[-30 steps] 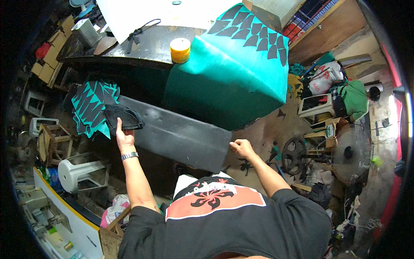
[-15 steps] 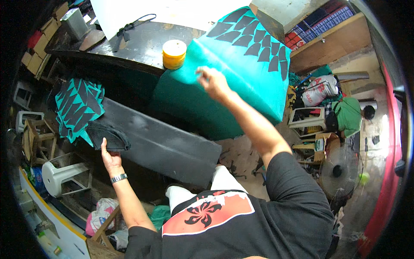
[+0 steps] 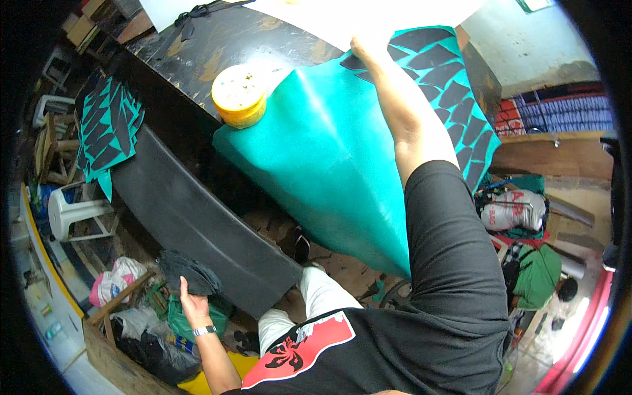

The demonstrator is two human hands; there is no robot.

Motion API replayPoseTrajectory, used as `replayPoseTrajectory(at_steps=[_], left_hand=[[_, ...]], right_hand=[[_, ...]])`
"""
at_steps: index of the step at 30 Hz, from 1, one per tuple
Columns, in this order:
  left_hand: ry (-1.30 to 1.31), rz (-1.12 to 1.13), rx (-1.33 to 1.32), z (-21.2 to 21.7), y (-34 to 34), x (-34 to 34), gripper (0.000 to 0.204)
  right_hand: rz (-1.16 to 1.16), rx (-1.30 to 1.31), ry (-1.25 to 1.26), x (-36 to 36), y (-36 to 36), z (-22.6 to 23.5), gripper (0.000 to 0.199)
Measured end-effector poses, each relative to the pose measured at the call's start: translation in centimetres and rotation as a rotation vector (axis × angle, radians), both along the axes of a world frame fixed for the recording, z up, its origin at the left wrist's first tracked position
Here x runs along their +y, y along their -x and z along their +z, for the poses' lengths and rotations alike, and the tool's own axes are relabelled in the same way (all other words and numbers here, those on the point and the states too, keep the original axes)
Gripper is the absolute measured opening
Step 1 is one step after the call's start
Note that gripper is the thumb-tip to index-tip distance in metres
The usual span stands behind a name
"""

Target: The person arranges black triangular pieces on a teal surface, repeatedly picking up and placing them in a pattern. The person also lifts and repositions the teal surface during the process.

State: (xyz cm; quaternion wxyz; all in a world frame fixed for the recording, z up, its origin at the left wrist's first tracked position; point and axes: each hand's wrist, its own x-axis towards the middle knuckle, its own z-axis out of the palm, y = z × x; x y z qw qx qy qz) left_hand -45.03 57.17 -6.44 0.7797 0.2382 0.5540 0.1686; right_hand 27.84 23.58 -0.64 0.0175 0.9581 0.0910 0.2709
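Observation:
My left hand (image 3: 193, 308) grips a stack of dark, thin cut pieces (image 3: 189, 272) at the lower left. The thumb lies along the near side of the stack, and the other fingers are mostly hidden below. My right arm reaches far across a teal sheet (image 3: 329, 151) draped over the table. At its far edge my right hand (image 3: 370, 49) is near the dark cut pieces (image 3: 431, 57) laid out in rows on the sheet. Glare washes out that hand's fingers, so I cannot see what they hold. A round tub with a yellow side (image 3: 240, 99) stands at the sheet's left edge.
A long black board (image 3: 197, 204) slants below the table, with a teal and dark pile (image 3: 108, 131) at its far end. The dark tabletop (image 3: 178, 56) carries a white sheet (image 3: 421, 13). Left stands a white stool (image 3: 72, 214); bags (image 3: 513, 210) lie right.
My right hand has reached farther across the teal sheet to the rows of dark pieces. The view has shifted, and my left hand with the stack now sits lower, away from the teal pile.

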Motion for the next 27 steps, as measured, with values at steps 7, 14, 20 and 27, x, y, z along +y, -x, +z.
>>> replayPoseTrajectory(at_steps=[7,14,20,27], left_hand=[[-0.014,0.018,0.071,0.8,0.7,-3.4,0.048],[-0.065,0.031,-0.026,2.8,-3.4,-5.5,0.055],[-0.018,0.016,-0.318,6.5,-9.7,-6.1,0.054],[-0.019,-0.207,-0.592,11.2,-22.2,-6.5,0.056]], right_hand=[[-0.065,0.144,-0.024,0.6,-4.6,-2.3,0.06],[0.04,0.279,-0.123,2.0,-4.7,-2.4,0.069],[0.766,0.355,-0.683,7.2,11.6,3.5,0.065],[0.626,0.385,-0.726,5.2,23.6,7.2,0.056]])
